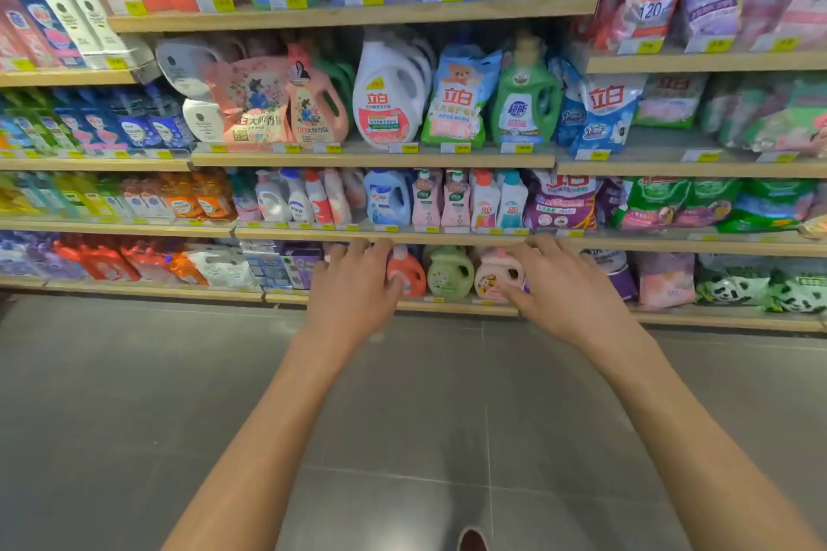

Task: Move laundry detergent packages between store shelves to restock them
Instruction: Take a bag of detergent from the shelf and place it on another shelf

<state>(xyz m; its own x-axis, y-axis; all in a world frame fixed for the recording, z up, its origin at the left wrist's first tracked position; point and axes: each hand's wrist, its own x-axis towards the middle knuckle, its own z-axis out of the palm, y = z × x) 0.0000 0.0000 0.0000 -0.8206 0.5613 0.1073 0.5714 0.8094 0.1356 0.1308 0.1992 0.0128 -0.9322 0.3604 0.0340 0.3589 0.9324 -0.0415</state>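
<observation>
- Your left hand [353,282], fingers loosely spread, is just beside the small orange plastic detergent jug [411,275] on the lowest wooden shelf [452,305].
- Your right hand [559,286], fingers spread, overlaps the pale pink plastic detergent jug [492,277]; contact unclear.

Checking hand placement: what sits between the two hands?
Head view: an orange bottle, a green bottle and a pink bottle stand in a row between the left hand and the right hand.

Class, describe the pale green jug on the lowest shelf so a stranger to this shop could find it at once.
Look at the lowest shelf, just above the grey floor. Three squat jugs stand between the person's left hand and right hand. Yours is the middle one, the pale green jug, flanked by an orange jug and a pink jug.
</observation>
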